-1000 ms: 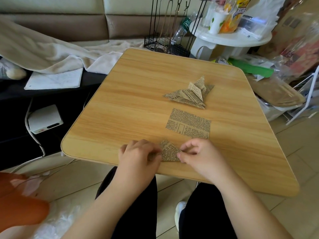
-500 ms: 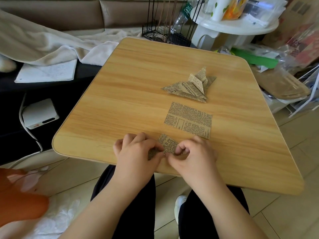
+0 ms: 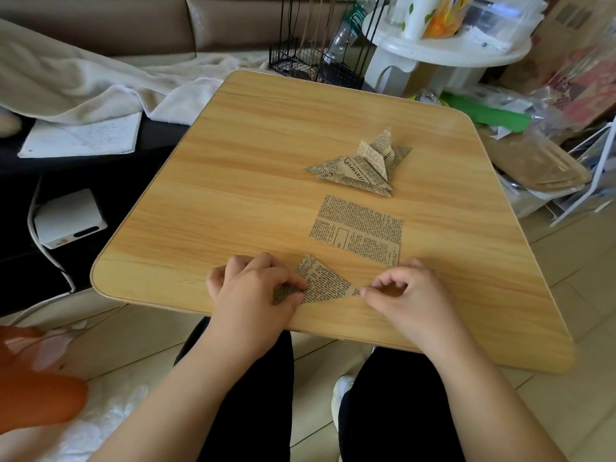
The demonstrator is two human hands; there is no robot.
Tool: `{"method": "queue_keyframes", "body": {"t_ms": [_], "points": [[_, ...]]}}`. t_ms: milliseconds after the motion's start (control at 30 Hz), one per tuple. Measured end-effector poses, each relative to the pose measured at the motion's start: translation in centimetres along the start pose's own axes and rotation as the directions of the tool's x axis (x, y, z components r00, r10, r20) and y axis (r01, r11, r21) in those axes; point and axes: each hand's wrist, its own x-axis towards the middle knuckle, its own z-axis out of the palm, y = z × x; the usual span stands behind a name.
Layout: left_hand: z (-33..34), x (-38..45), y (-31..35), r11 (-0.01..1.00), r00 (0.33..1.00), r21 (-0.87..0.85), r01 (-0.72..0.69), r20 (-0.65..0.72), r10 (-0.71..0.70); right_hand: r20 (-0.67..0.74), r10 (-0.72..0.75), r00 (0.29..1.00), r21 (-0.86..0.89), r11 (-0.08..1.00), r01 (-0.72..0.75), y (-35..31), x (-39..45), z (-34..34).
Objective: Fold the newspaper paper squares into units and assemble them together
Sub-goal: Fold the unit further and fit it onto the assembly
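A folded triangle of newspaper paper lies near the front edge of the wooden table. My left hand pinches its left corner between thumb and fingers. My right hand pinches its right tip with curled fingers. Just behind it lies a flat unfolded newspaper square. Farther back sits a pile of finished folded units, joined into a pointed shape.
A black wire rack stands beyond the table's far edge, next to a white round side table with bottles. Bags and a green strip clutter the right. A blanket and a white box lie left.
My right hand has slid right along the paper's lower edge to its right tip, exposing the whole folded triangle. My left hand stayed on the left corner. The camera tilted down a little.
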Motion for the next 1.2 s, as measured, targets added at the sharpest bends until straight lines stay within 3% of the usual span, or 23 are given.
{"method": "queue_keyframes", "body": {"t_ms": [100, 167, 267, 367, 500, 967, 1200], "points": [[-0.1, 0.0, 0.1, 1.0, 1.0, 0.005, 0.003, 0.01, -0.003, -0.007, 0.009, 1.0, -0.01, 1.0, -0.009, 0.1, 0.1, -0.2], [-0.2, 0.0, 0.2, 1.0, 1.0, 0.004, 0.004, 0.013, -0.004, -0.085, -0.001, 0.996, 0.007, 1.0, 0.002, 0.3, 0.1, -0.1], [-0.3, 0.0, 0.3, 1.0, 1.0, 0.001, 0.006, 0.011, -0.006, -0.13, -0.086, 0.988, 0.087, 0.991, 0.097, -0.4, -0.7, 0.7], [-0.4, 0.0, 0.3, 1.0, 1.0, 0.015, 0.003, 0.014, -0.003, -0.087, -0.184, 0.979, 0.02, 0.982, 0.186, -1.5, -1.6, 2.3], [-0.8, 0.0, 0.2, 0.999, 0.999, 0.032, -0.003, 0.052, 0.001, -0.052, -0.126, 0.991, -0.066, 0.99, 0.122, -2.0, -1.3, 2.7], [-3.0, -0.8, -2.1, 0.992, 0.992, -0.029, 0.119, 0.056, -0.117, 0.033, -0.083, 0.996, -0.021, 0.996, 0.083, -2.5, -1.5, 1.8], [-2.8, -0.9, -2.2, 0.991, 0.99, 0.042, 0.128, 0.055, -0.13, 0.184, -0.083, 0.979, -0.039, 0.995, 0.092, -3.5, -1.4, 1.1]]}}
